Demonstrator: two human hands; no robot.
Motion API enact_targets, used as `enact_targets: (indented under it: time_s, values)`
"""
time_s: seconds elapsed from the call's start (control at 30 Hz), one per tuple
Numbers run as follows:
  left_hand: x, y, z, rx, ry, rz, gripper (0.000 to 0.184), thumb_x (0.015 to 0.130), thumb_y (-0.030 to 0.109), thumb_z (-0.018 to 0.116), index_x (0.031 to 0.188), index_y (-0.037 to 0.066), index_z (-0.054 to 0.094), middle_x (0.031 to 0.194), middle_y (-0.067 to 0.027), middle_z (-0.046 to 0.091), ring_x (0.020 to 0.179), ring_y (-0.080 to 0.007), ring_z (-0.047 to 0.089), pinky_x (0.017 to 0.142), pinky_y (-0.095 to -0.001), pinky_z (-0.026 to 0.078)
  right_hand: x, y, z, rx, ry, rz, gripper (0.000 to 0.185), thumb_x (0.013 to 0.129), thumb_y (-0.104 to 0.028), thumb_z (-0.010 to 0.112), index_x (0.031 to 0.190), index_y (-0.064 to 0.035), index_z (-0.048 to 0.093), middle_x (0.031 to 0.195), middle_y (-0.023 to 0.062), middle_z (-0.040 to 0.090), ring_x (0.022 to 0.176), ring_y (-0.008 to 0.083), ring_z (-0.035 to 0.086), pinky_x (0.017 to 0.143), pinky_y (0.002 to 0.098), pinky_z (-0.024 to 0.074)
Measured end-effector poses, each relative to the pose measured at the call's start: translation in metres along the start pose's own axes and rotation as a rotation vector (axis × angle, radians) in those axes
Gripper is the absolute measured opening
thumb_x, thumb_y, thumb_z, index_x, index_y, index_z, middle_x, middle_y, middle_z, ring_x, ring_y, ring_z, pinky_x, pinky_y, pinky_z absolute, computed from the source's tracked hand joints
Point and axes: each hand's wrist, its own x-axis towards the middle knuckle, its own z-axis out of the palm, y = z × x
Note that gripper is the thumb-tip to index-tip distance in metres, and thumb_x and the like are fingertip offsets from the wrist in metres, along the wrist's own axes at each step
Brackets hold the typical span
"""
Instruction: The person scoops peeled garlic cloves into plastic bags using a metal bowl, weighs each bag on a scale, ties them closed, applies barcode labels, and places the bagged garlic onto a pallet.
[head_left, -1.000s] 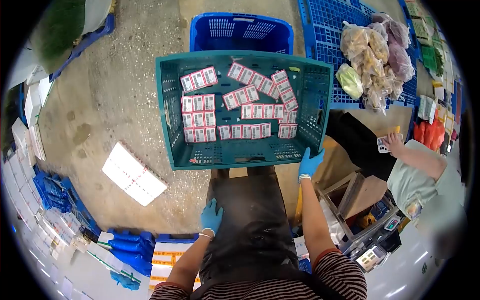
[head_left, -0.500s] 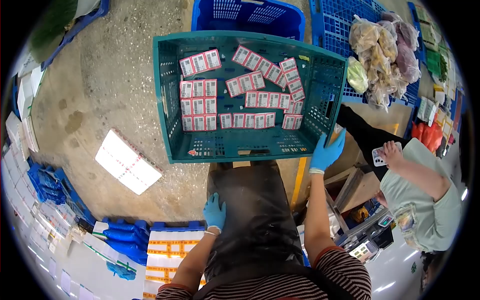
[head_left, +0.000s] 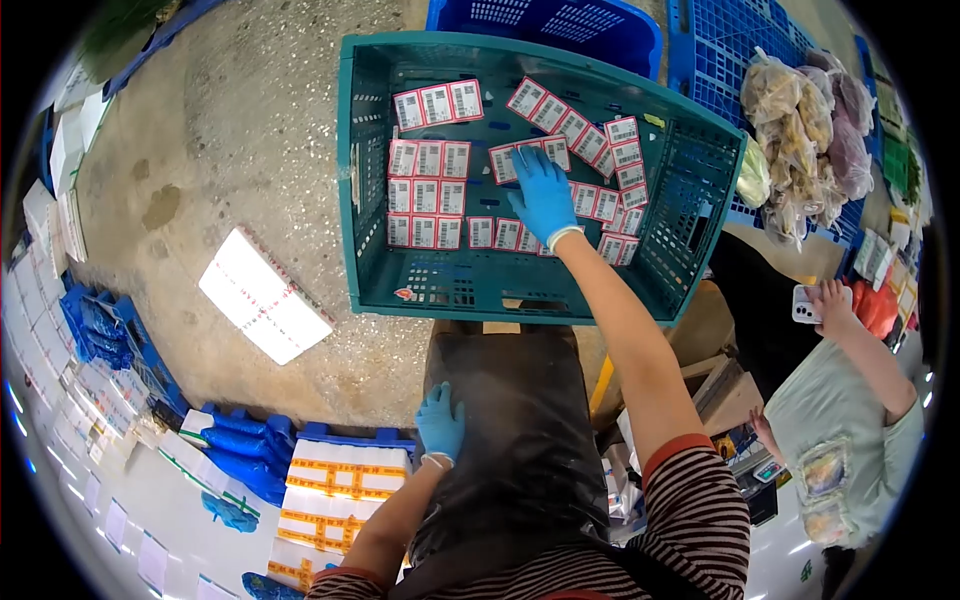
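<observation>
A green plastic crate stands in front of me with strips of red-edged barcode labels lying on its floor. Inside it, my right hand, in a blue glove, reaches over the middle with its fingers stretched out. The fingertips lie over a short label strip, and I cannot tell whether they touch it. Part of the labels below is hidden by the hand and wrist. My left hand, also gloved, is by the side of my black apron, fingers apart and holding nothing.
Behind the crate is a blue basket. Bagged produce sits on a blue pallet at right. A white foam box lies on the floor at left. A person holding a phone is at right.
My right hand has left the crate's near right corner and moved in over the labels. My left hand stays by the apron. The view has shifted, so the crate appears further right and higher.
</observation>
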Motion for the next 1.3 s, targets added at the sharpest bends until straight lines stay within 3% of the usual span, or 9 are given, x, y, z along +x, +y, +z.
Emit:
enact_targets:
  time_s: [0.33, 0.7, 0.93, 1.07, 1.23, 1.3]
  values:
    - [-0.002, -0.003, 0.004, -0.050, 0.019, 0.014, 0.040, 0.082, 0.019, 0.066, 0.118, 0.006, 0.060, 0.117, -0.0177, 0.061, 0.103, -0.0377, 0.058, 0.089, -0.0448, 0.048, 0.012, -0.017, 0.038, 0.074, -0.072, 0.060, 0.078, 0.080, -0.033, 0.070, 0.145, -0.0046, 0.035, 0.146, 0.0173, 0.038, 0.133, 0.0363, 0.039, 0.107, 0.0491, 0.0342]
    - [-0.002, -0.002, 0.007, -0.022, -0.010, 0.007, 0.039, 0.086, 0.022, 0.063, 0.121, 0.005, 0.059, 0.119, -0.0192, 0.060, 0.100, -0.0381, 0.060, 0.089, -0.0451, 0.049, -0.006, -0.018, 0.012, 0.225, -0.010, 0.170, 0.067, 0.088, -0.026, 0.062, 0.145, -0.0046, 0.035, 0.145, 0.0205, 0.040, 0.131, 0.0363, 0.042, 0.110, 0.0461, 0.0332]
    - [-0.002, 0.000, 0.008, -0.021, -0.013, -0.001, 0.041, 0.086, 0.023, 0.063, 0.122, 0.005, 0.059, 0.119, -0.0191, 0.060, 0.101, -0.0386, 0.060, 0.090, -0.0450, 0.048, -0.036, 0.010, 0.013, 0.208, -0.030, 0.202, 0.063, 0.088, -0.025, 0.061, 0.143, -0.0038, 0.038, 0.141, 0.0195, 0.045, 0.126, 0.0336, 0.048, 0.104, 0.0449, 0.0379]
    - [-0.002, 0.001, 0.007, -0.017, -0.019, 0.000, 0.041, 0.086, 0.023, 0.063, 0.122, 0.005, 0.059, 0.121, -0.0187, 0.060, 0.102, -0.0383, 0.059, 0.090, -0.0449, 0.048, -0.037, 0.028, 0.017, 0.169, -0.036, 0.202, 0.059, 0.089, -0.023, 0.060, 0.141, -0.0037, 0.040, 0.138, 0.0184, 0.049, 0.119, 0.0321, 0.053, 0.101, 0.0436, 0.0415]
    - [-0.002, 0.001, 0.010, -0.065, -0.030, -0.032, 0.040, 0.083, 0.020, 0.066, 0.120, 0.006, 0.060, 0.120, -0.0189, 0.059, 0.104, -0.0385, 0.057, 0.091, -0.0451, 0.047, -0.020, 0.049, 0.016, 0.116, -0.030, 0.213, 0.047, 0.091, -0.021, 0.056, 0.135, -0.0037, 0.049, 0.129, 0.0199, 0.056, 0.101, 0.0348, 0.061, 0.087, 0.0428, 0.0506]
    - [-0.002, 0.000, 0.011, -0.076, -0.014, -0.026, 0.041, 0.083, 0.020, 0.066, 0.120, 0.006, 0.060, 0.120, -0.0188, 0.059, 0.104, -0.0384, 0.057, 0.091, -0.0452, 0.047, -0.011, 0.067, 0.023, 0.053, 0.130, 0.084, 0.042, 0.090, -0.019, 0.057, 0.130, -0.0036, 0.053, 0.117, 0.0180, 0.061, 0.094, 0.0350, 0.062, 0.083, 0.0443, 0.0508]
